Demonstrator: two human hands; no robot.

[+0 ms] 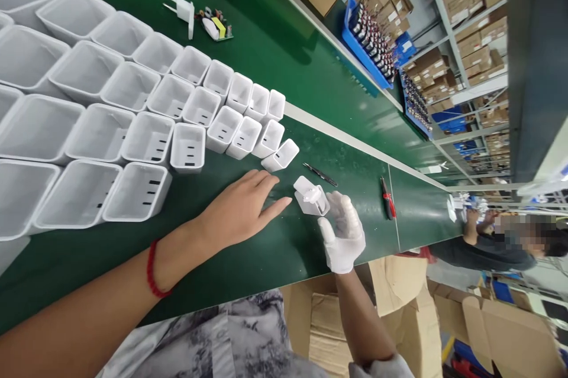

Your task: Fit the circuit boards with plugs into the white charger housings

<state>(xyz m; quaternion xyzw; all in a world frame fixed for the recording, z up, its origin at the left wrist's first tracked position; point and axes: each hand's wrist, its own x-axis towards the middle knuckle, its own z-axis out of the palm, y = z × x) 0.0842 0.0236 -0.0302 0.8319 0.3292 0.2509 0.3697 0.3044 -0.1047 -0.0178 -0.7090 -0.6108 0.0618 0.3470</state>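
My left hand (pixel 242 206), bare with a red cord bracelet at the wrist, hovers over or rests on the green bench, fingers stretched out and nothing in them. My right hand (pixel 344 236) wears a white glove; its thumb and fingers are apart. Just beyond its fingertips lies a white charger housing (pixel 310 205) with a white plug piece at its opening. Whether the glove touches it I cannot tell. Black tweezers (pixel 320 174) lie behind the housing. Rows of open white charger housings (pixel 189 147) with slots stand to the left, the closest ones just past my left fingers.
Red-handled pliers (pixel 387 197) lie to the right on the green bench (pixel 266 254). At the back are a plug cover (pixel 181 10) and a circuit board (pixel 215 26). Blue trays (pixel 364 49) of parts stand further off. A co-worker (pixel 492 245) sits at the far right.
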